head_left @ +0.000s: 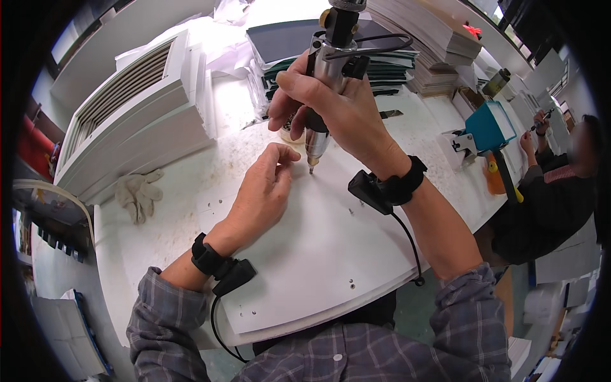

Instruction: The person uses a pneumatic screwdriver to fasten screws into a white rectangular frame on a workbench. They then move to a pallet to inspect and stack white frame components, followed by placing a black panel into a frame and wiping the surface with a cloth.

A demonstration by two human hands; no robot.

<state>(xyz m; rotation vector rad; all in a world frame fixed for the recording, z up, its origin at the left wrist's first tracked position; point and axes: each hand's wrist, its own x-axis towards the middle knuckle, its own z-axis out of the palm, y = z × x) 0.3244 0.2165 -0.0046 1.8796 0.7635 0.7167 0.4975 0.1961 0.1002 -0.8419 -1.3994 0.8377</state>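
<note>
At the middle of the white bench, the right hand (337,105) has its fingers closed tight around a powered screwdriver (326,76), held upright with the bit tip just touching the curved white panel (318,254). Right beside the tip, the left hand (264,188) rests on that same panel, thumb and forefinger pinched together at the spot where the bit comes down — whatever is between them is too small to make out. Both wrists wear a black strap with a small black box and a cable hanging off it.

The panel lies on top of another one like it, and a few small holes and screw heads show along its near edge. Just behind the right hand, a small round dish (289,130) sits on the bench, mostly hidden, so I can't tell what's in it.

Farther out: a pair of worn work gloves (137,191) lies to the left, near a white louvred vent cover (127,118) stacked on flat white pieces. Stacks of dark and pale sheets (407,44) sit at the back. To the right there's a teal box-shaped thing (490,124) — and another person seated at the bench's edge.
</note>
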